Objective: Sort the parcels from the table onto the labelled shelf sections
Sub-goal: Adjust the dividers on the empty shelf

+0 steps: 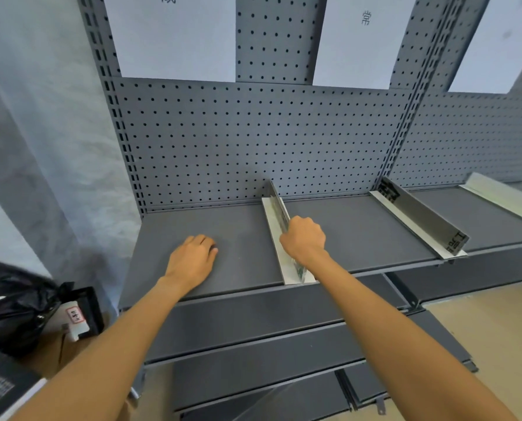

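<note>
On the bare grey metal shelf (241, 238), the right hand (304, 238) clasps the upright divider (276, 208), likely steadying it; the left hand (193, 258) rests flat, its grip open and empty.

Illumination is even, cool and diffuse, with soft faint shadows. Wide-angle distortion bows the grey perforated metal shelf uprights (114, 123) toward the frame edges. Lower-left corner is slightly blurred.

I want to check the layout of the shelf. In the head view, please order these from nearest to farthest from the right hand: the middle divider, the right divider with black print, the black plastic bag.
1. Middle divider: the right hand grips it.
2. Right divider: further right on the same shelf.
3. Black plastic bag: far left, lower, beside the shelf.
</note>
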Demonstrator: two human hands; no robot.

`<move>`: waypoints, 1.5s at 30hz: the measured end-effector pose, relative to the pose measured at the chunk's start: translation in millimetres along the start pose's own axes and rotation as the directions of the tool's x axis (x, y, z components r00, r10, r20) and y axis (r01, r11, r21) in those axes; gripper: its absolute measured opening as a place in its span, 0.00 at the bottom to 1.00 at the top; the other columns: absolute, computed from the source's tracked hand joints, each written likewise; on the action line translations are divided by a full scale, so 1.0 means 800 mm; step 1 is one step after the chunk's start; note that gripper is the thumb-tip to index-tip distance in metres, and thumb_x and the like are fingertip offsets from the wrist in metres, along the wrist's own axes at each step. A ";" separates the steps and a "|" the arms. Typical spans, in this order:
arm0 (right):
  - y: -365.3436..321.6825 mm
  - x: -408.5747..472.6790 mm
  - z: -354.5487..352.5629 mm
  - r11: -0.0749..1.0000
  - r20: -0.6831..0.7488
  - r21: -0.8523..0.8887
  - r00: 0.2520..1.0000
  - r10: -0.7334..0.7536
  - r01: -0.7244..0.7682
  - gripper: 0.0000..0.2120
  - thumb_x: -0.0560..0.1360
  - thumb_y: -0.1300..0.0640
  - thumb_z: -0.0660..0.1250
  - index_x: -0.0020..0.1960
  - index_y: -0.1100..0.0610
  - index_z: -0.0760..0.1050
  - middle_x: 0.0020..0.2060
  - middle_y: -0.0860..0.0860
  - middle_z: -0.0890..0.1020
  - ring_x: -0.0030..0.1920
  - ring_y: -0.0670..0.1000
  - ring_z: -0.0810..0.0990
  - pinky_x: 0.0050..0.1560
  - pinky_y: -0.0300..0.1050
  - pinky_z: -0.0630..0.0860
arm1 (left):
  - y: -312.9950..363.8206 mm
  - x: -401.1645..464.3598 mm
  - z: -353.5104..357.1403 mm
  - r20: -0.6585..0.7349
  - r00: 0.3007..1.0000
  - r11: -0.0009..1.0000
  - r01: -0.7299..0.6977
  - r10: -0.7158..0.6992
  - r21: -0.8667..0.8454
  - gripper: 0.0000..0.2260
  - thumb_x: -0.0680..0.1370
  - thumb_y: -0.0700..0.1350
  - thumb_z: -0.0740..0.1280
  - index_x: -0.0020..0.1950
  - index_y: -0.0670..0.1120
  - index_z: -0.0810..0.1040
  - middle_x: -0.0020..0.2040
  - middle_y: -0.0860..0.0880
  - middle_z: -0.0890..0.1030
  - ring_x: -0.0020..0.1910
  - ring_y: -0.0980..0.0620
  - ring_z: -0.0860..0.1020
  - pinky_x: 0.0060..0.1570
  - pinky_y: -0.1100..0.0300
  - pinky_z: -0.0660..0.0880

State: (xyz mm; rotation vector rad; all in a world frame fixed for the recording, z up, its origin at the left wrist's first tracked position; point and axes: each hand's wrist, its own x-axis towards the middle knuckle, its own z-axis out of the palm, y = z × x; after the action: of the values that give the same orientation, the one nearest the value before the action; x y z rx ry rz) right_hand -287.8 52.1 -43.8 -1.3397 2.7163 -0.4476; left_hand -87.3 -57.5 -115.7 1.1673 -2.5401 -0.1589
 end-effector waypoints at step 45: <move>0.020 0.004 -0.049 0.987 0.038 -0.075 0.990 -0.138 0.141 0.15 0.80 0.52 0.61 0.60 0.62 0.70 0.55 0.58 0.76 0.59 0.59 0.73 0.47 0.51 0.73 | 0.029 -0.009 -0.045 0.137 0.985 0.994 0.108 -0.107 0.006 0.22 0.81 0.48 0.60 0.73 0.42 0.63 0.71 0.44 0.68 0.69 0.44 0.66 0.64 0.50 0.69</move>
State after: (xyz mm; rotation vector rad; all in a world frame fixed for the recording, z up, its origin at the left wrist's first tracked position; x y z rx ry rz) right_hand -309.8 68.1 -10.7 -1.5498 2.6496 -0.3294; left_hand -87.1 -35.4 -78.5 1.3366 -2.5937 -0.2760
